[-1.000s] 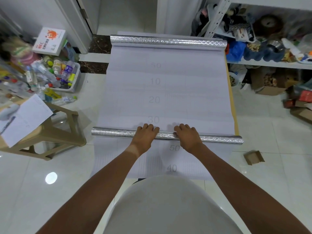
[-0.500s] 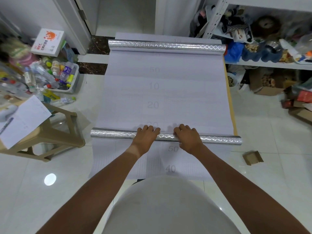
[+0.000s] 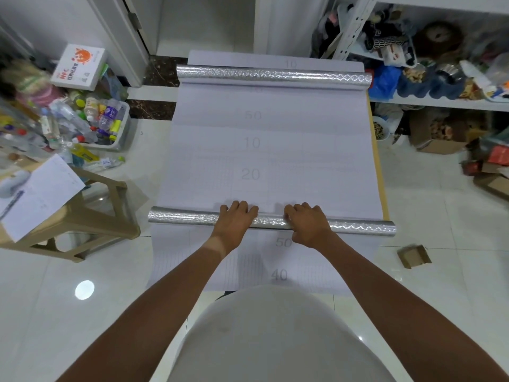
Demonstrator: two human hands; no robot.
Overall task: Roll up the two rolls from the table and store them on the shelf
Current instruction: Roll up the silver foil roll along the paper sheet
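Two silver rolls are lying across the worktop (image 3: 383, 188), each with its white sheet spread out. Near roll (image 3: 181, 218): both hands are sitting on its middle, left hand (image 3: 236, 221) and right hand (image 3: 308, 225), fingers curled over the top of it, palms pressing down. Paired, centred hold is probably keeping the tube square while winding in the sheet (image 3: 253, 150). Far roll (image 3: 272, 76) is waiting untouched beyond the near roll, at the worktop's far end. Shelf (image 3: 440, 102) is standing to the right of the far roll, crowded.
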